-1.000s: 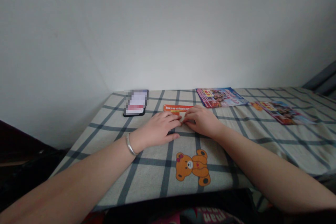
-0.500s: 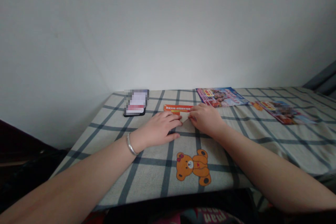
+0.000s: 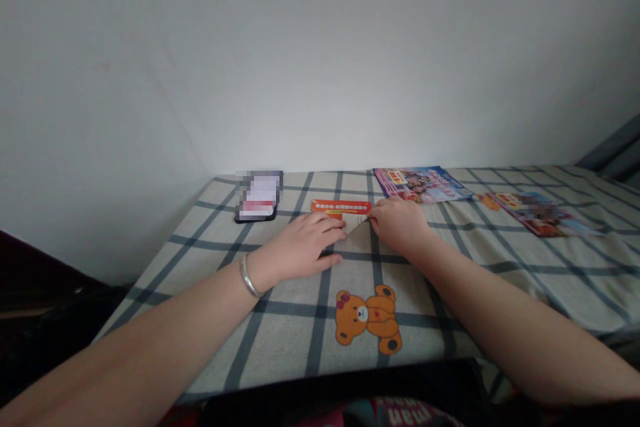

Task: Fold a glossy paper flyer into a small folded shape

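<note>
A red-and-orange printed leaflet [image 3: 341, 206] lies on the checked cloth between my two hands, partly folded over so a pale face and a slanting edge show. My left hand [image 3: 307, 245], with a silver bangle at its wrist, rests over the leaflet's left part, its fingers stretched out and the thumb apart. At the right end, the fingers of my right hand [image 3: 400, 223] are closed on the leaflet's edge. Their tips are partly hidden behind the hand.
A phone [image 3: 259, 197] with a blurred screen lies to the left. One colourful flyer [image 3: 423, 184] lies behind my right hand, another flyer [image 3: 545, 213] farther right. A white wall [image 3: 320, 67] rises behind the table. A bear [image 3: 369, 320] is printed on the cloth.
My right hand has slid slightly right along the leaflet, uncovering more of its red strip and slanting folded edge. My left hand has stayed in place.
</note>
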